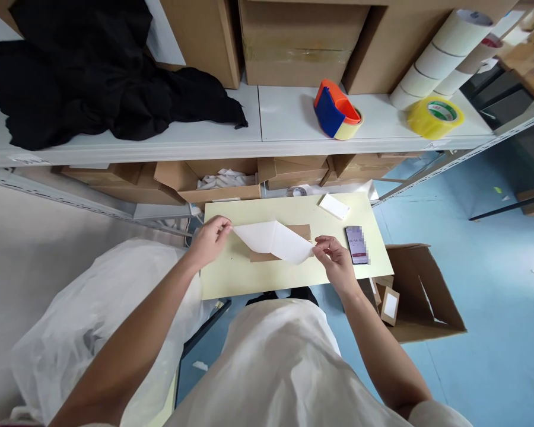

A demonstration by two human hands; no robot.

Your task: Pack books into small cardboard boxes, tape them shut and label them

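Note:
A creased white sheet of paper (271, 238) is stretched between my two hands above a pale yellow table (231, 279). Its left corner is pinched in the closed fingers of my left hand (211, 240). My right hand (336, 261) pinches the opposite corner at the right. Partly covered by the sheet, a flat brown cardboard piece (298, 231) lies on the tabletop. Right of my right hand a phone (356, 244) rests with its screen lit. Farther back on the table is a small white box (334, 206).
Behind the table, a shelf (289, 115) carries black cloth (115, 89), a tape dispenser (337, 111), yellow tape (436, 117) and white rolls (440, 56). On the floor at right stands an open carton (420, 290) with small boxes. A plastic-wrapped bundle (102, 320) bulges at left.

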